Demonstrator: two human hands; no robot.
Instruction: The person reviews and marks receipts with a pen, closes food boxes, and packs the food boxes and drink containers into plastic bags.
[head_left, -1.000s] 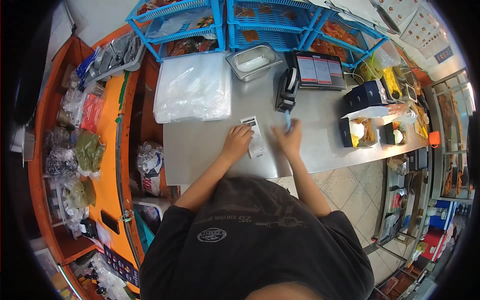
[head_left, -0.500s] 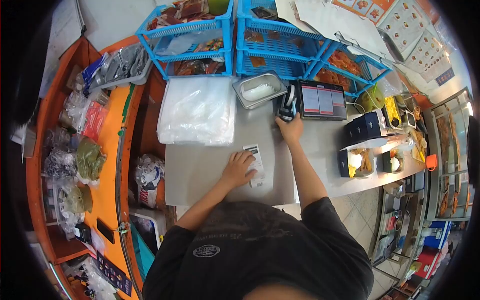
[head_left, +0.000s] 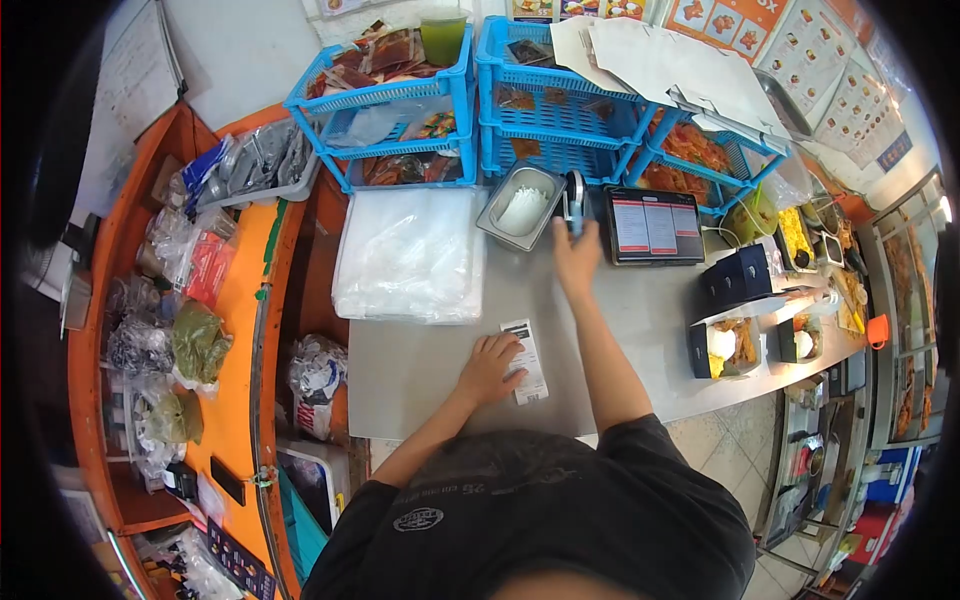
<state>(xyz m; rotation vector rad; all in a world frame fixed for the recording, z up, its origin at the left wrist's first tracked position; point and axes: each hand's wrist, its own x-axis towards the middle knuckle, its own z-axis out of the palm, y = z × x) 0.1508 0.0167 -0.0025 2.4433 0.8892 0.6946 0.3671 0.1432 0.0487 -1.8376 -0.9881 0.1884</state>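
A long white printed receipt lies on the steel counter. My left hand rests flat beside it, fingers stretched out and fingertips over its left edge. Further forward, my right hand is closed around a small black tool with a pale edge. Its kind is hard to make out, as fingers cover its near end and motion blurs it. Just left of that tool sits a metal tub with white contents. A tablet showing columns on its screen stands to the right of my right hand.
A stack of clear plastic bags lies at left on the counter. Blue tiered baskets with packets line the back. Dark food boxes stand at right. An orange shelf unit with plastic-wrapped goods borders the left.
The view has tilted slightly, shifting everything down and right. The metal tub has turned and now sits closer to the black tool. My right hand still grips the tool; my left hand stays at the receipt.
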